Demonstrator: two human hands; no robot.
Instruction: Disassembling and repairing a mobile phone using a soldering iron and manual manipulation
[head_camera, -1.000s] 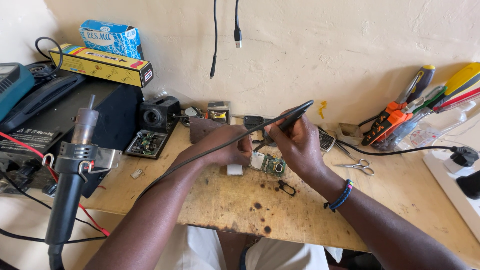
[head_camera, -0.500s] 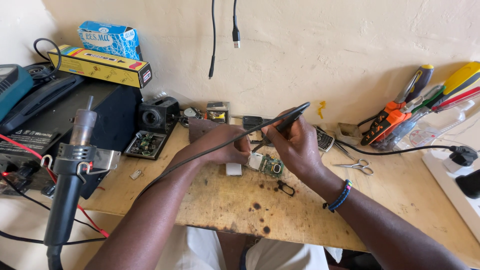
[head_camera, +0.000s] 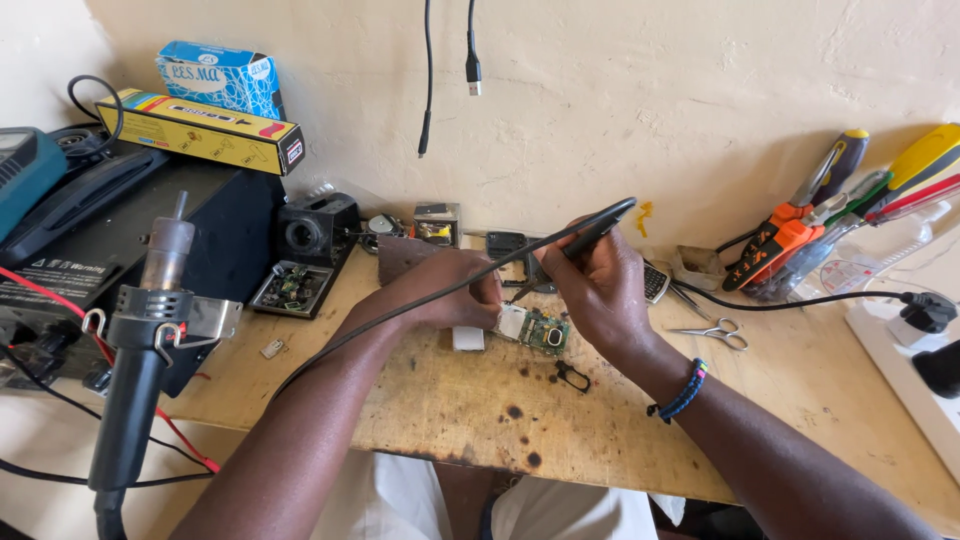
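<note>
Looks like a small electronics repair bench, pretty cramped setup. Scorched wooden worktop (head_camera: 480, 410) against a bare plaster wall, hot-air gun (head_camera: 150, 330) parked at 9 o'clock, screwdrivers (head_camera: 850, 200) piled at 2 o'clock, scissors (head_camera: 715, 333) nearby, loose circuit boards (head_camera: 290, 287) around, cables (head_camera: 470, 50) dangling at 12 o'clock.

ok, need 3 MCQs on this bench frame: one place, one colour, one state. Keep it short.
1. Where are the scissors?
A. on the bench beyond the right hand
B. on the black case
C. hanging on the wall

2. What colour is the wrist bracelet?
A. red
B. blue
C. white

3. What does the right hand hold?
A. nothing
B. a screwdriver
C. a black corded soldering iron

1 A: they lie flat on the wooden bench.
2 B: blue beads show.
3 C: fingers wrap it above the green circuit board, which the left hand steadies.
</note>
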